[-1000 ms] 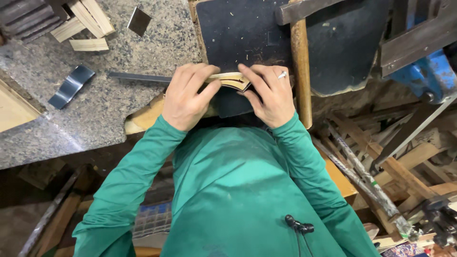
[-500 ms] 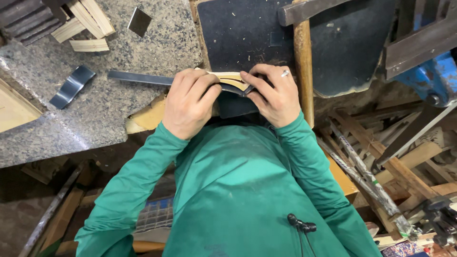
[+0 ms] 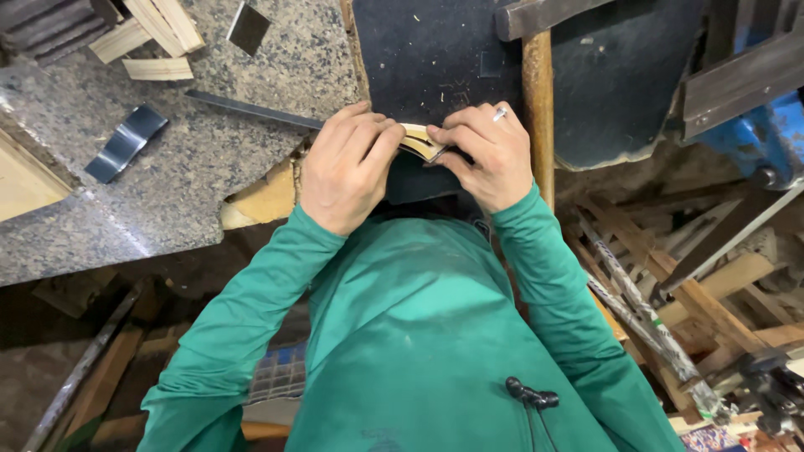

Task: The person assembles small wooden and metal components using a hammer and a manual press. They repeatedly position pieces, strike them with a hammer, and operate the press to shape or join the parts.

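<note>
My left hand (image 3: 345, 170) and my right hand (image 3: 484, 156) grip the two ends of a small curved piece of pale wood (image 3: 418, 139), held close to my chest over a black rubber mat (image 3: 435, 59). The fingers of both hands curl over the piece and hide most of it. A dark strip seems to run along its underside by my right thumb. Both arms are in green sleeves.
A speckled granite slab (image 3: 167, 167) lies to the left with a long dark metal strip (image 3: 251, 109), a bent dark strip (image 3: 126, 144), wood offcuts (image 3: 155, 38) and a small dark square plate (image 3: 249, 28). A wooden post (image 3: 537, 100) stands right of my hands. Scrap wood and metal lie lower right.
My hands have shifted slightly on the curved wood piece, the fingers pressing closer together at its middle. The view has moved a little.
</note>
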